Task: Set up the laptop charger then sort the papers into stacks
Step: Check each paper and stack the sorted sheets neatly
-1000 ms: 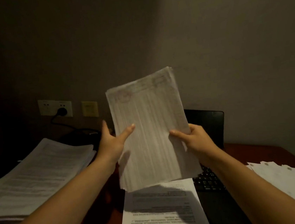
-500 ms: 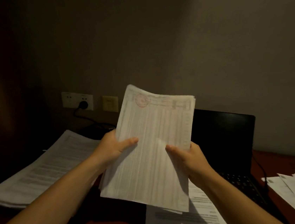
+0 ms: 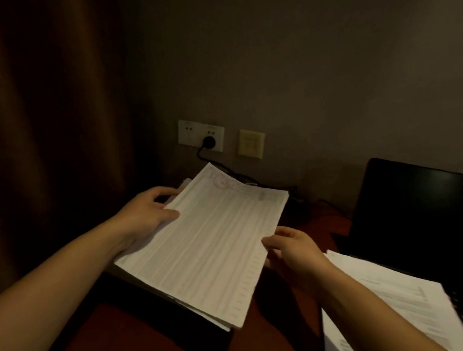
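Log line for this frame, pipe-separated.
step: sorting papers | sheaf: over left stack | left hand: grips its left edge | right hand: pinches right edge | charger plug: in wall socket

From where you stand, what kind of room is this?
Likely a hotel room or study: a reddish desk, an open laptop, and a curtain beside wall sockets.

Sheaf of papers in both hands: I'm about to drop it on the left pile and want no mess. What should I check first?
1. Left hand grips the sheaf of papers: ok.
2. Right hand pinches its right edge: ok.
3. Sheaf above the left stack: ok.
4. Sheaf already resting on that stack: cannot tell.
5. Edges squared with the stack: cannot tell.
6. Charger plug in the wall socket: ok.
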